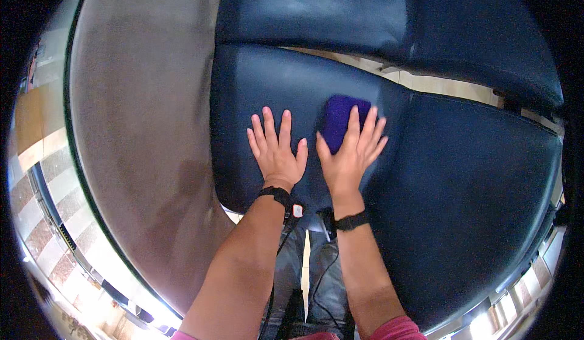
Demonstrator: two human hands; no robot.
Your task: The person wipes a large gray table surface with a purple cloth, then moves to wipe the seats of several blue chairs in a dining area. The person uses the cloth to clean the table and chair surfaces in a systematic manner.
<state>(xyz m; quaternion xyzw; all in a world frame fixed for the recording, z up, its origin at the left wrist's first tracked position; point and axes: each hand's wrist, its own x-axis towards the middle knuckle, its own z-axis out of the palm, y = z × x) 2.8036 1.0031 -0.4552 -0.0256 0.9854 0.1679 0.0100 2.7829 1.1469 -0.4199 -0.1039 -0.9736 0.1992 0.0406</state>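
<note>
A dark blue padded seat (292,79), with a smooth leather-like cover, lies before me. My left hand (277,150) rests palm down on it, fingers spread, with nothing in it. To its right, my right hand (351,150) holds a purple folded cloth or pad (340,118) against the seat. The thumb lies along the cloth's left edge and the fingers reach over its right side. The palm hides the cloth's lower part, and its exact material is too blurred to tell.
A matching backrest (319,11) rises beyond a narrow gap. Another blue seat (465,171) adjoins on the right. At left stands a broad brownish-grey surface (137,89) with a dark edge. Thin black cables (325,271) hang by my legs. Tiled floor (54,212) shows far left.
</note>
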